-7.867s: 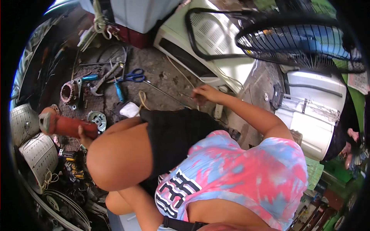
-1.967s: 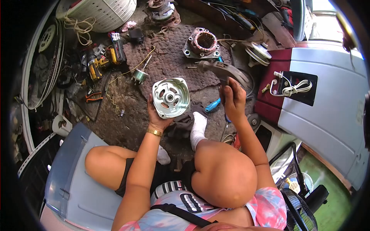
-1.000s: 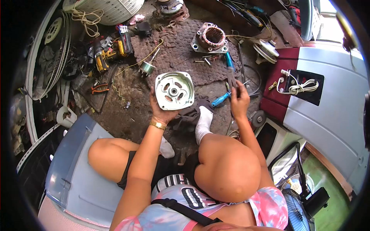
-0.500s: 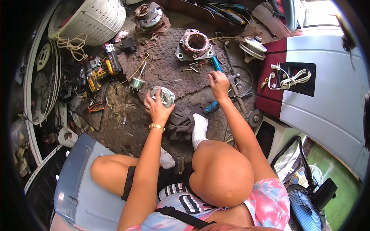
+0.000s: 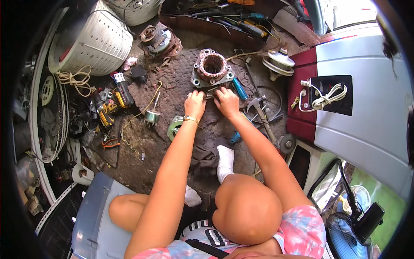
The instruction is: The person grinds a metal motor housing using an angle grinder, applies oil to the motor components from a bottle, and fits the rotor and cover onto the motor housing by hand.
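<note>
My left hand (image 5: 195, 105) reaches to the floor with curled fingers just left of some small metal bolts (image 5: 211, 96). What those fingertips hold is hidden. Opposite it, my right hand (image 5: 227, 103) pinches the right end of a bolt. Just beyond both hands stands a motor housing (image 5: 212, 70) with a ring of copper-coloured winding inside and a square flange. A round metal end cover (image 5: 174, 127) lies on the floor, partly behind my left forearm. The rotor (image 5: 152, 116) with its upright shaft stands further left.
A blue-handled screwdriver (image 5: 239, 89) lies right of the housing, with a hammer (image 5: 259, 108) nearby. At left are a yellow cordless drill (image 5: 103, 112) and orange-handled pliers (image 5: 111, 143). A dark cloth (image 5: 206, 156) lies by my foot. Another motor part (image 5: 159, 41) sits at the back.
My left hand has let go of the end cover, now on the floor, and moved forward and right. My right hand has moved left to the bolts. The view has shifted slightly.
</note>
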### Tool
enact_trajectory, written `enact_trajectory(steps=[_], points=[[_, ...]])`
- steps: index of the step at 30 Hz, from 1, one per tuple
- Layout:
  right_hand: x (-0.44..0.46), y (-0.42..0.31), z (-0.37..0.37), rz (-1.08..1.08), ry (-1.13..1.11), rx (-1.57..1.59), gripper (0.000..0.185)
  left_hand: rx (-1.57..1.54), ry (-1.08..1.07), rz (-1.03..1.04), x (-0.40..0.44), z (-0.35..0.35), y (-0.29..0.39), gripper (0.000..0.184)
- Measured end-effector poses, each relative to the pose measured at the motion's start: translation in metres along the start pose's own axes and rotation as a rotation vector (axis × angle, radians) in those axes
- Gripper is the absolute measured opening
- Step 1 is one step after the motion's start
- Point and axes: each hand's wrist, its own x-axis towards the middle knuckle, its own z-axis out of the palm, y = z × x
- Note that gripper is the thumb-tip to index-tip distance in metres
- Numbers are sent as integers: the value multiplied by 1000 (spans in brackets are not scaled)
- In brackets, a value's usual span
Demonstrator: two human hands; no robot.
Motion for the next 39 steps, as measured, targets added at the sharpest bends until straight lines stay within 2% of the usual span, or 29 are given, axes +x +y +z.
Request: enact_trajectory(steps=[3, 5, 6, 10, 12, 16, 20, 24, 25, 28, 29, 32, 34, 37, 39], points=[[-1, 3, -9, -1, 28, 10, 41, -163, 108, -88, -14, -2, -5, 16], [-1, 12, -8, -63, 9, -27, 39, -268, 177, -134, -28, -1, -17, 14], [-1, 16, -6, -94, -21, -64, 39, -341, 136, -202, -36, -5, -19, 16], [-10, 3, -2, -45, -31, -155, 31, -844, 154, -523, -56, -5, -25, 19], [-34, -14, -10, 58, -25, -38, 29, -913, 171, -545, -56, -5, -28, 22], [-85, -20, -4, 302, 23, 209, 25, -884, 84, -602, -50, -14, -31, 28], [-98, -6, -3, 379, 27, 326, 16, -641, -23, -495, -43, 1, -45, 33], [-50, -11, 3, 213, 169, 225, 17, -1216, -10, -770, -26, 13, -25, 35], [-37, -17, 5, 247, 79, 160, 27, -1336, -2, -823, -27, 14, -19, 33], [-8, -28, 20, 295, -61, 14, 38, -1601, 80, -954, -35, 21, -8, 26], [-5, -27, 23, 247, -59, 1, 44, -1612, 118, -979, -40, 23, -4, 22], [-2, -28, 19, 227, -135, -23, 39, -1651, 155, -1044, -47, 27, 3, 21], [-6, -33, 16, 244, -167, 25, 32, -1741, 123, -1199, -44, 39, 0, 27], [-23, -49, 11, 184, -123, 239, 25, -1914, 202, -1174, -46, 51, -5, 44], [-30, -63, -8, 160, -124, 355, 26, -2092, 295, -1226, -43, 32, 0, 46]])
